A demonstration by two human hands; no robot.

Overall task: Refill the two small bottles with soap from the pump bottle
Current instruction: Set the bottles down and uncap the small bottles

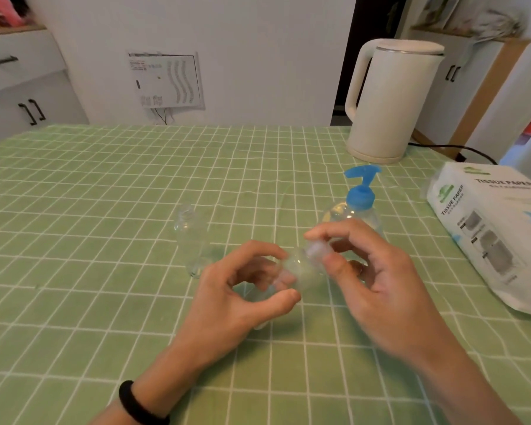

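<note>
One small bottle (295,269) is held between both hands over the middle of the surface (74,210), tilted with its neck up and to the right. It is clear and blurred, so fill level cannot be told. The left grip (239,292) is curled round the bottle body, thumb below, fingers over the top. The right grip (377,280) is narrow, with the white cap (318,250) pinched between thumb and fingertips at the neck end. Whether the cap is seated on the thread cannot be told. The second small bottle (187,237) is stood upright on the surface, beyond and left of the left grip, uncapped, apart from both hands. The pump bottle (358,199), clear with a blue pump, is stood just behind the right grip, partly hidden by its fingers. A white kettle (393,99) is set at the far edge, and a tissue pack (488,228) is laid at the right. A black band (138,403) is worn on the left wrist.
</note>
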